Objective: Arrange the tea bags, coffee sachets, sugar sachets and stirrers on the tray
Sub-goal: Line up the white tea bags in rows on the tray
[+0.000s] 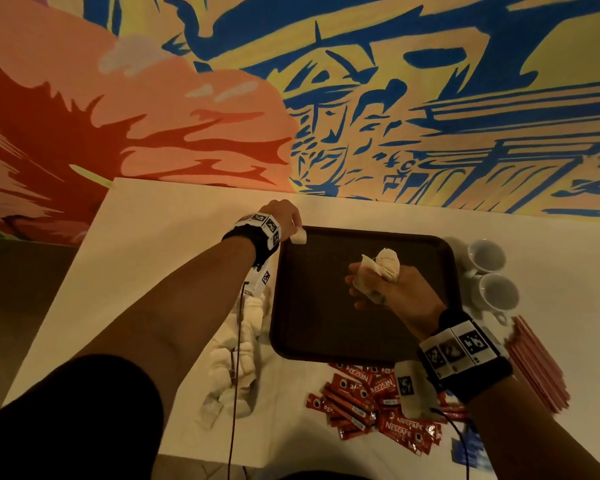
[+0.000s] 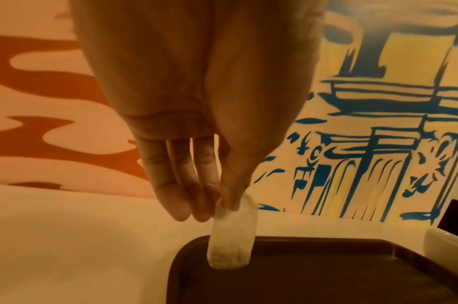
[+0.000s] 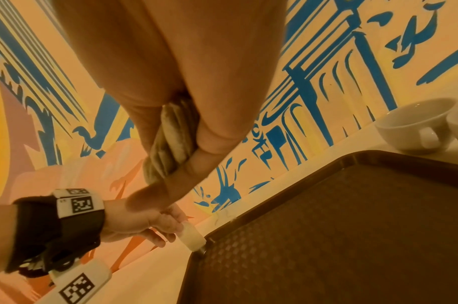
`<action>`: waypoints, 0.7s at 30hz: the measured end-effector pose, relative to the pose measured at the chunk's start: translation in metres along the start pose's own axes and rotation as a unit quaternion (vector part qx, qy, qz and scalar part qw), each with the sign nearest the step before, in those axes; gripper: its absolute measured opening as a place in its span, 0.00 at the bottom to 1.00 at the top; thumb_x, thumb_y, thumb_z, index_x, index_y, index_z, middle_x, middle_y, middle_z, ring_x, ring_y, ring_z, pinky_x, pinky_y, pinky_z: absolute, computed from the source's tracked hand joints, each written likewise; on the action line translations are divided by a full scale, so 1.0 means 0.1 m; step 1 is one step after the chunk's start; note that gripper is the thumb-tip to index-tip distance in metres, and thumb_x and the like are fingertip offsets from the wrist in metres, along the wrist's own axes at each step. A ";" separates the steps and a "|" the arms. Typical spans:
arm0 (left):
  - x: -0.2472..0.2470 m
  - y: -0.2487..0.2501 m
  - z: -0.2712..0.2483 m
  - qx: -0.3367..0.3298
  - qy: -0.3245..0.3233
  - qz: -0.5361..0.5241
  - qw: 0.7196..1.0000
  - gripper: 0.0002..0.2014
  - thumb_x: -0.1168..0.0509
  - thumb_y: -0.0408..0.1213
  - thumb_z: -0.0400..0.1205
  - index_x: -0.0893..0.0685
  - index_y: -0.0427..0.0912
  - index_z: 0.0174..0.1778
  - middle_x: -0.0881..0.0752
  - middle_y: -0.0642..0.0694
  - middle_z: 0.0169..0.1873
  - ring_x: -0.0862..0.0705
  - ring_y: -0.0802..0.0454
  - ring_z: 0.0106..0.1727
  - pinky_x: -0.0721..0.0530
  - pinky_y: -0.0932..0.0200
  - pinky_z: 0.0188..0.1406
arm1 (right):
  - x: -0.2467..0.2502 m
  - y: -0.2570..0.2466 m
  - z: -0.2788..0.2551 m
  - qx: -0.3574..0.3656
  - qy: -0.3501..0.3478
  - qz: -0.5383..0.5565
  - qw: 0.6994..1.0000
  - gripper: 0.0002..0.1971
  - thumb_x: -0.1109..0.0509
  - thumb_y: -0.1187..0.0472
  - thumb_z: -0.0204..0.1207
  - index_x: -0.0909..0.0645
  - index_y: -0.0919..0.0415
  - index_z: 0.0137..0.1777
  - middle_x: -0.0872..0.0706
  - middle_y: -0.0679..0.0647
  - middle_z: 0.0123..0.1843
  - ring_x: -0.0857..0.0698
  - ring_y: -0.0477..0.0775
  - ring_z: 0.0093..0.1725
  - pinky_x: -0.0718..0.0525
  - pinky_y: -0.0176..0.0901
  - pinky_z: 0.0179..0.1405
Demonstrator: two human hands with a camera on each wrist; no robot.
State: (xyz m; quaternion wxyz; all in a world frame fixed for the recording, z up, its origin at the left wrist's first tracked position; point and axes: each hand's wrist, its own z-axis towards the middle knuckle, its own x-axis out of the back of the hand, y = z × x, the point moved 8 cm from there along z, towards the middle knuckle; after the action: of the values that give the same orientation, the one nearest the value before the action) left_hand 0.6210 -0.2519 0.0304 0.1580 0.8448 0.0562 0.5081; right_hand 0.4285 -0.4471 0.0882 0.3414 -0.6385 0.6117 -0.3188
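Over the tray's [image 1: 361, 348] far left corner, the left hand [image 1: 284, 216] pinched one tea bag [image 1: 298, 236] by its top; the right hand [image 1: 392, 289] clutched a bunch of tea bags [image 1: 381, 268], light, soft, likely easily torn.

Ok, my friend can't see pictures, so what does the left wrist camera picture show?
The left hand pinches a small white tea bag by its top, and the bag hangs over the far left corner of a dark brown tray. The tray sits on a white table, with a bright orange, yellow and blue painted wall behind.

2 cups [image 1: 492, 275] right of tray [image 1: 326, 327]
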 end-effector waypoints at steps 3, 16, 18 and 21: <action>-0.14 -0.05 0.14 0.006 -0.011 0.004 1.000 0.05 0.29 0.35 0.80 0.12 0.52 0.44 0.12 0.45 0.55 0.14 0.44 0.53 0.18 0.56 0.50 | 0.01 0.05 0.03 0.018 -0.004 0.019 1.000 0.12 0.30 0.58 0.84 0.14 0.63 0.63 0.08 0.60 0.56 0.08 0.59 0.56 0.07 0.50 0.50; -0.30 -0.18 0.47 0.021 0.019 0.013 1.000 0.12 0.36 0.33 0.83 0.16 0.50 0.60 0.20 0.41 0.64 0.22 0.38 0.66 0.21 0.45 0.66 | 0.02 0.30 0.18 0.034 -0.046 0.023 0.998 0.16 0.19 0.53 0.75 0.13 0.59 0.58 0.08 0.60 0.57 0.10 0.64 0.60 0.09 0.50 0.54; -0.33 -0.18 0.49 0.018 0.020 0.014 1.000 0.12 0.36 0.34 0.84 0.17 0.50 0.61 0.20 0.40 0.65 0.22 0.37 0.66 0.21 0.45 0.66 | 0.02 0.36 0.19 0.030 -0.064 0.044 0.997 0.32 0.13 0.37 0.60 0.13 0.57 0.58 0.08 0.58 0.56 0.09 0.61 0.58 0.09 0.47 0.50; -0.32 -0.19 0.51 0.022 0.025 0.010 0.999 0.14 0.36 0.32 0.84 0.18 0.50 0.64 0.20 0.40 0.64 0.20 0.37 0.66 0.20 0.47 0.62 | 0.03 0.41 0.23 0.027 -0.066 0.047 0.996 0.48 0.14 0.25 0.40 0.13 0.55 0.57 0.07 0.55 0.54 0.08 0.57 0.54 0.10 0.43 0.45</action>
State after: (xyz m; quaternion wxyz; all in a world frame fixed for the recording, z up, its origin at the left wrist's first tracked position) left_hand 0.6516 -0.2526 -0.0252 0.1328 0.8355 0.0624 0.5296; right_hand 0.4244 -0.4496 0.0416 0.4125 -0.6192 0.6085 -0.2759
